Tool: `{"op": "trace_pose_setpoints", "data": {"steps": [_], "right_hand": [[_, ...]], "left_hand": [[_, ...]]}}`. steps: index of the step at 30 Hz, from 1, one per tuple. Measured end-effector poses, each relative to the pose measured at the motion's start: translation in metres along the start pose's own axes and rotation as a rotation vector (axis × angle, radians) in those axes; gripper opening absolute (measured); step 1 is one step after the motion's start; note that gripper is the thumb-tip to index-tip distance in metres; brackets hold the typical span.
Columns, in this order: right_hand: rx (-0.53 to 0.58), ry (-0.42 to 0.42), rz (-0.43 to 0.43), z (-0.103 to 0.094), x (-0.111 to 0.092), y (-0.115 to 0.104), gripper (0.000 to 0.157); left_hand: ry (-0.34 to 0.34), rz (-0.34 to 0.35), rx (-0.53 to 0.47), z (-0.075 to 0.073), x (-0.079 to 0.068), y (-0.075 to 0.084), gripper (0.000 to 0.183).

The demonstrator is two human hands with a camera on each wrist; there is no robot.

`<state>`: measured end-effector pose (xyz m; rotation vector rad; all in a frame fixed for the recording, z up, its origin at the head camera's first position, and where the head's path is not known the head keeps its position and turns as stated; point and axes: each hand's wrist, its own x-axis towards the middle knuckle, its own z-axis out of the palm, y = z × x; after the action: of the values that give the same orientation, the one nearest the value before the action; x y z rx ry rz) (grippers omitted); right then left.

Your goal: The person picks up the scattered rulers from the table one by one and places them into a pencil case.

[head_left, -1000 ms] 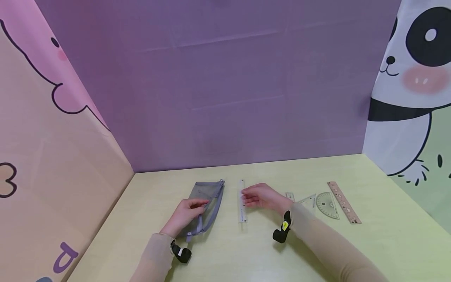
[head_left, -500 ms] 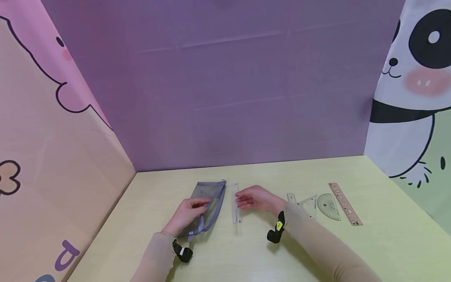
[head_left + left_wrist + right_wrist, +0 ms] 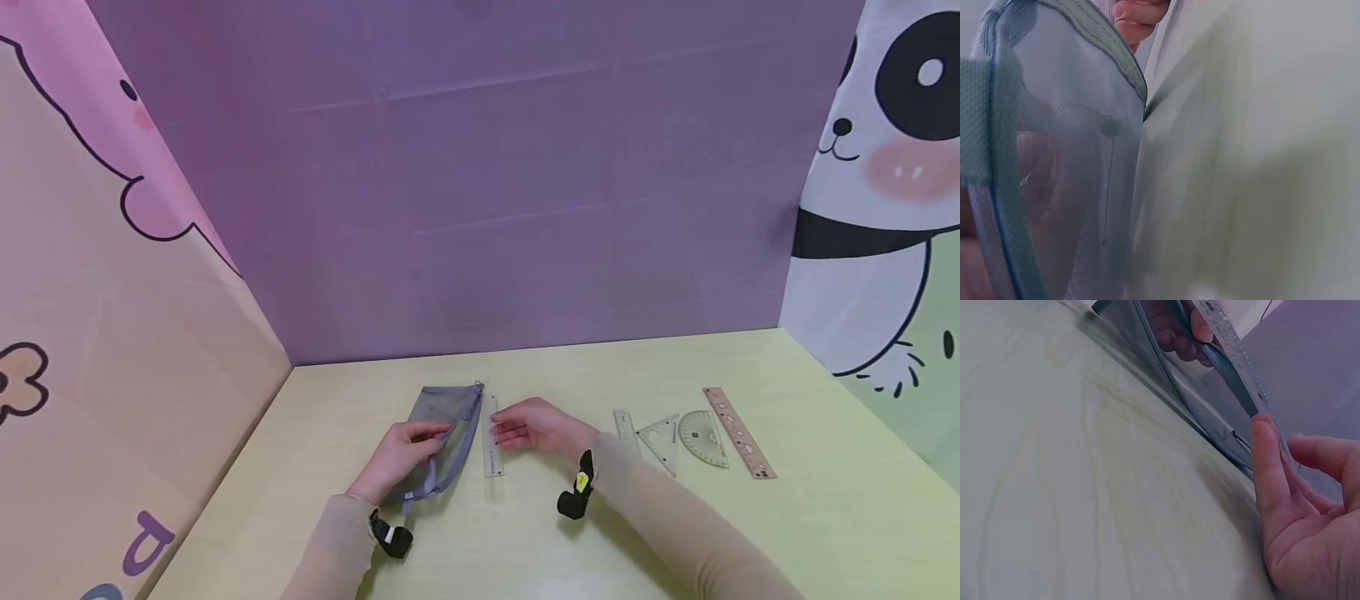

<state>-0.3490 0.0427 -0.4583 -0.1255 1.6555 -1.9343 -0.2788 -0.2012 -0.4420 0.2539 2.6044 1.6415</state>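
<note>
My left hand (image 3: 399,457) grips a grey-blue see-through zip pouch (image 3: 442,406) by its upper side, and the pouch's open zipped edge faces right. In the left wrist view the pouch (image 3: 1085,81) fills the left half, with fingers showing dimly through its sheer wall. My right hand (image 3: 538,427) pinches a clear straight ruler (image 3: 492,461) between thumb and fingers, just right of the pouch's opening. Seen from the right wrist, the ruler (image 3: 1244,365) stands on edge close before the pouch's zipper (image 3: 1175,387).
Right of the hands lie a short clear ruler (image 3: 624,423), a clear set square (image 3: 662,442), a clear protractor (image 3: 703,439) and a pink ruler (image 3: 740,433). A purple backdrop (image 3: 480,208) rises behind the pale wooden table (image 3: 525,550).
My right hand has carried the clear ruler leftward, closer to the pouch's opening. The left hand and the pouch have stayed nearly in place.
</note>
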Motion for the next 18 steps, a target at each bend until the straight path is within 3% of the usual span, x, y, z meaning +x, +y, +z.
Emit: {"op": "trace_pose_setpoints", "data": {"steps": [18], "right_hand": [[-0.049,-0.013,-0.063,0.018,0.012,0.001,0.026]], "left_hand": [[-0.003,-0.001,-0.009,0.0,-0.003,0.002,0.031]]}}
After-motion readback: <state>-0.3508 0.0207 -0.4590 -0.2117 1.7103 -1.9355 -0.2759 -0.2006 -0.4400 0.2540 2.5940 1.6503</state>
